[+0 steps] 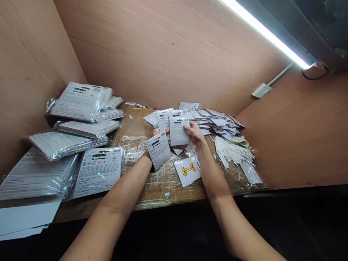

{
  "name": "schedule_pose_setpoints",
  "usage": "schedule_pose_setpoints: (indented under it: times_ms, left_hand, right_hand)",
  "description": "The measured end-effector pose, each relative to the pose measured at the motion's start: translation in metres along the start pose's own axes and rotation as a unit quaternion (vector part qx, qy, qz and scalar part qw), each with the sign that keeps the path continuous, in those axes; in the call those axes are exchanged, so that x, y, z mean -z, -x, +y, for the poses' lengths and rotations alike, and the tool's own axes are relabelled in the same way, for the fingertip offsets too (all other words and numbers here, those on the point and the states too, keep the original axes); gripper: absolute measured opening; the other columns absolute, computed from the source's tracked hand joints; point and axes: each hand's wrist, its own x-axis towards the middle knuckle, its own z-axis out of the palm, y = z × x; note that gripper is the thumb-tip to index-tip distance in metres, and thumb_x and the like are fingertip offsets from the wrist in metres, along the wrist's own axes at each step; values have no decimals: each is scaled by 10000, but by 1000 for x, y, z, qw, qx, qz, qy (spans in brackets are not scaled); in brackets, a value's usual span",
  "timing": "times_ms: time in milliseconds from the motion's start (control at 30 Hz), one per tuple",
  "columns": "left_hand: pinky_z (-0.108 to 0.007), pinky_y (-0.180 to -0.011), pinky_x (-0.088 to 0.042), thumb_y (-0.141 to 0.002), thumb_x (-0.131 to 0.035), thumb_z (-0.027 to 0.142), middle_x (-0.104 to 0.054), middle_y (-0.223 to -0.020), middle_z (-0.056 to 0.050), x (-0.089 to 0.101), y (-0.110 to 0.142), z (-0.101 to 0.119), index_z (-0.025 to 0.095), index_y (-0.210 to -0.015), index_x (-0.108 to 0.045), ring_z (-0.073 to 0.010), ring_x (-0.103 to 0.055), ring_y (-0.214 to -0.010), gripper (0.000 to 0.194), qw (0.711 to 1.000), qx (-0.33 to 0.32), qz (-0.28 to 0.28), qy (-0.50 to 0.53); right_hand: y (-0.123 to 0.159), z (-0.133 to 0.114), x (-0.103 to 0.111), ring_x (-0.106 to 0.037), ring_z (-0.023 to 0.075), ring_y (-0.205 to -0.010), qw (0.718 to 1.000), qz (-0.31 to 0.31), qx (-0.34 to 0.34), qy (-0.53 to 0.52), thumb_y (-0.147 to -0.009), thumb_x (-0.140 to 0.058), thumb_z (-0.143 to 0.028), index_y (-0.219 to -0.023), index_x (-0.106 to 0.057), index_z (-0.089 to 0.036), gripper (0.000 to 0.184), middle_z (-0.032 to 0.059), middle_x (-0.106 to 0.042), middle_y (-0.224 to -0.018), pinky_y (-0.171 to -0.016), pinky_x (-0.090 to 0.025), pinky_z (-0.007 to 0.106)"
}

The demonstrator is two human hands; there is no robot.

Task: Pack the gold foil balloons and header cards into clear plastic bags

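Observation:
My right hand (196, 133) grips the right edge of a flat white printed packet (178, 135), its thumb on the front. My left hand (160, 132) is at the left side of the held packets, its fingers closed and partly hidden behind them. Another printed packet (158, 151) leans tilted over my left wrist. Behind the hands, more packets (163, 117) lie fanned out. Below my hands a packet with a gold I-shaped balloon picture (188, 169) lies face up on the tape-covered table (154, 186).
Stacks of clear-wrapped printed packets (78, 101) stand at the left. A heap of loose packets (217, 121) lies at the back right. Beside it are a bundle of thin white strips (231, 152) and a tape roll (241, 142). Wooden panels (152, 54) enclose the table.

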Motion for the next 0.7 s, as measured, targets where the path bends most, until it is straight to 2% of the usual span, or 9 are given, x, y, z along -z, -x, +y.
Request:
schedule_pose_setpoints:
  times_ms: [67, 167, 300, 467, 533, 600, 667, 700]
  left_hand:
    - [-609, -1065, -556, -869, -769, 424, -829, -1182, -127, 3, 0, -1, 219, -1327, -705, -399, -784, -1065, 506, 1000, 11, 17, -4]
    - [-635, -1028, -573, -889, -713, 570, -843, -1096, -124, 4, 0, -1, 234, -1278, -728, -424, -791, -1023, 514, 999, 33, 21, -2]
    - [-640, -988, -588, -899, -668, 655, -847, -985, -100, -3, 1, -1, 252, -1241, -738, -427, -794, -996, 533, 999, 25, 27, -9]
    - [-631, -936, -603, -910, -638, 709, -803, -811, -87, -15, 1, -3, 243, -1149, -736, -420, -794, -921, 533, 997, -8, 64, -39]
    - [-642, -910, -595, -899, -689, 698, -796, -821, -94, -18, 0, -5, 243, -1126, -724, -423, -787, -892, 510, 995, -23, 80, -60]
    - [-638, -925, -579, -885, -749, 677, -811, -926, -95, -16, 0, -7, 263, -1125, -701, -415, -779, -943, 481, 991, -43, 100, -80]
    - [-623, -978, -555, -880, -771, 682, -815, -1066, -96, -12, 1, -7, 286, -1120, -676, -399, -764, -1045, 472, 985, -65, 125, -96]
    - [-616, -1016, -538, -883, -765, 697, -810, -1135, -98, -9, 1, -6, 298, -1121, -665, -392, -750, -1107, 475, 987, -59, 113, -100]
  right_hand:
    - [6, 6, -9, -762, 229, -924, 1000, -5, -11, 6, -565, -1025, -384, -1036, -739, -219, 575, 45, -840, -1057, -910, -630, 371]
    - [10, 7, -12, -760, 230, -919, 999, -11, -26, 29, -594, -1012, -373, -1049, -762, -196, 549, 69, -841, -1086, -876, -621, 357]
    - [12, 9, -11, -761, 219, -885, 1000, 2, -18, 24, -624, -995, -400, -1029, -766, -193, 510, 61, -842, -1054, -848, -621, 341]
    - [13, 14, -11, -776, 227, -933, 1000, 0, -6, -6, -595, -1012, -362, -1069, -744, -212, 565, 63, -842, -1093, -863, -633, 339]
    - [13, 16, -9, -785, 237, -935, 999, -21, -28, -16, -576, -1021, -347, -1064, -752, -195, 578, 80, -842, -1103, -867, -639, 344]
    - [11, 20, -5, -791, 241, -890, 997, -32, -61, -34, -578, -1021, -340, -1041, -760, -181, 555, 82, -846, -1057, -844, -650, 351]
    - [7, 27, -1, -788, 239, -832, 994, -10, -77, -78, -593, -1011, -338, -1014, -755, -191, 514, 62, -849, -986, -820, -666, 366]
    - [4, 31, 1, -785, 239, -809, 991, 9, -79, -107, -595, -1007, -337, -995, -747, -202, 495, 48, -848, -950, -816, -674, 377]
